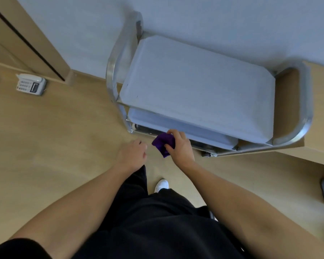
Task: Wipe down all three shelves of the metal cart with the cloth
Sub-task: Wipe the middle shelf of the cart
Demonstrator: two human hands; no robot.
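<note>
Gripping the bunched purple cloth, the right hand has its fingers curled round it. The cloth is held in the air at the near edge of the middle shelf of the metal cart, below the top shelf. The left hand hangs just beside the cloth, its fingers loosely curled and holding nothing. A telephone sits on the wooden floor by the wall.

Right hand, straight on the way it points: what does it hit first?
Probably the bottom shelf's front rim, just past the cloth that the right hand grips. Depth is unclear from above.
</note>
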